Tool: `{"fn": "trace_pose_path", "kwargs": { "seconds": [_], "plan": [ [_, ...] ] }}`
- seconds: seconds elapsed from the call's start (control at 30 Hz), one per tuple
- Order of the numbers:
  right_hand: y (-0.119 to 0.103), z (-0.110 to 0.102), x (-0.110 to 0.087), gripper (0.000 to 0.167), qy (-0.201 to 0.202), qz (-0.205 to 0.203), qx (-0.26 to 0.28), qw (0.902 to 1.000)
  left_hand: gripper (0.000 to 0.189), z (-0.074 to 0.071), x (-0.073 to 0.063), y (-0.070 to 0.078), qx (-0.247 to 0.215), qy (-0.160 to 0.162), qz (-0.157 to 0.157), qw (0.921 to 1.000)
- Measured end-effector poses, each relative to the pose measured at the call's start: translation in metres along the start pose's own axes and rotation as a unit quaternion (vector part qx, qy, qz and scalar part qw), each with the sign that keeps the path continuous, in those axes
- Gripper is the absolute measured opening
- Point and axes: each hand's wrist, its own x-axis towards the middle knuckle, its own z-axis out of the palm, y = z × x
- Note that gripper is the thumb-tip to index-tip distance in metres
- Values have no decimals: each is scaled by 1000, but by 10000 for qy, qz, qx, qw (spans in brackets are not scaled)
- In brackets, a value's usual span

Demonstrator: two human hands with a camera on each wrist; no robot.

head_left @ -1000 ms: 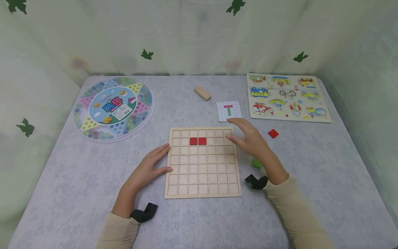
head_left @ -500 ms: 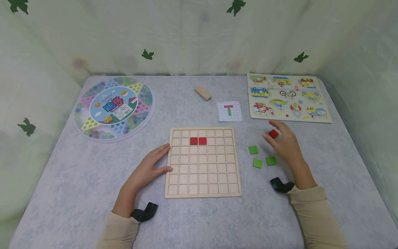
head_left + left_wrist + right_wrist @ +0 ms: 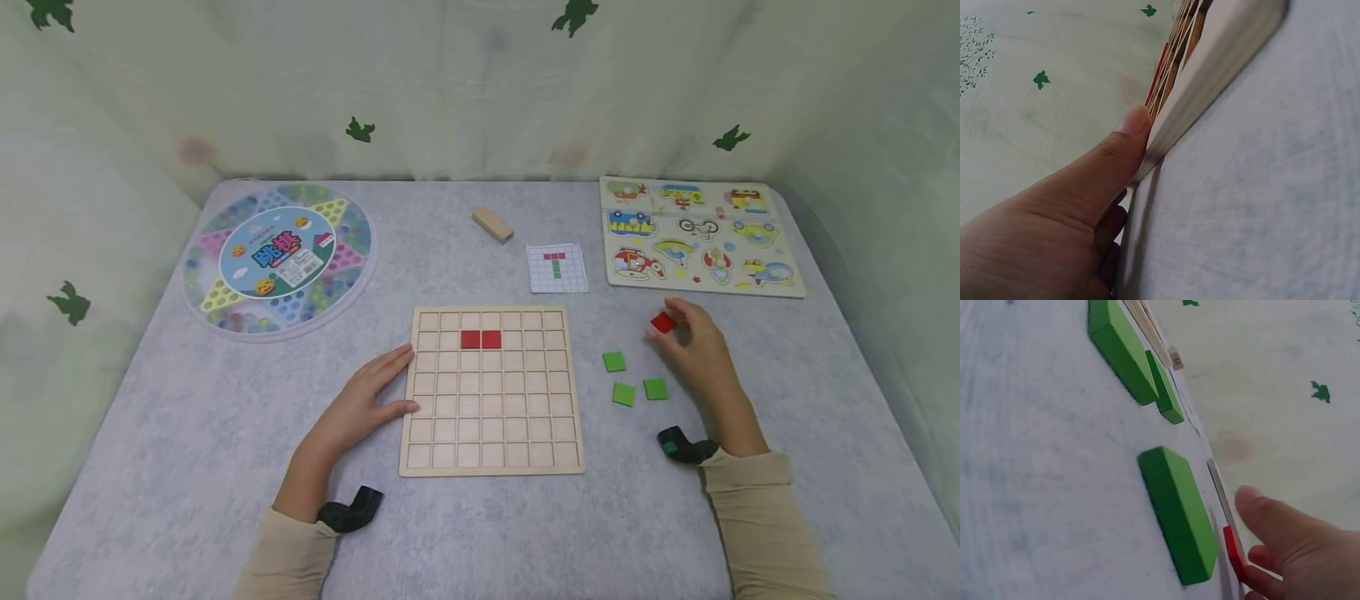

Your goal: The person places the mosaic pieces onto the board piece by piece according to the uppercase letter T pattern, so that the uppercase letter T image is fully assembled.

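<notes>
My left hand [image 3: 362, 400] rests against the left edge of a wooden grid board [image 3: 491, 475], thumb on the rim. In the left wrist view, the thumb [image 3: 1094, 169] presses the board's edge [image 3: 1200, 78]. Two red square tiles [image 3: 481, 339] sit side by side in the board's second row. At the right, my right hand [image 3: 697, 350] reaches around a loose red tile [image 3: 663, 322] lying on the table. The right wrist view shows fingers at that red tile [image 3: 1234, 553], while the thumb [image 3: 1266, 509] stands apart from it. Green tiles [image 3: 623, 394] lie left of this hand.
Behind the board are a pattern card [image 3: 557, 268] with a red and green T and a wooden block [image 3: 492, 224]. A picture puzzle board [image 3: 705, 237] stands back right. A round game box [image 3: 277, 260] lies back left. A pale curtain [image 3: 450, 92] borders the table.
My right hand has moved right from over the board's right edge to the loose red tile, uncovering the green tiles. The left hand has stayed at the board's edge.
</notes>
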Motion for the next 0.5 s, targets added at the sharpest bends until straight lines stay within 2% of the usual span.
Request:
{"fn": "trace_pose_path", "kwargs": {
  "seconds": [0.2, 0.5],
  "plan": [
    [2, -1, 0, 57, -192, 218, -99, 9995, 75, 0, 0, 0, -24, -4, -7, 10000],
    [2, -1, 0, 39, -46, 527, -348, 9980, 75, -1, 0, 1, -2, -19, -37, 10000]
  ]
}}
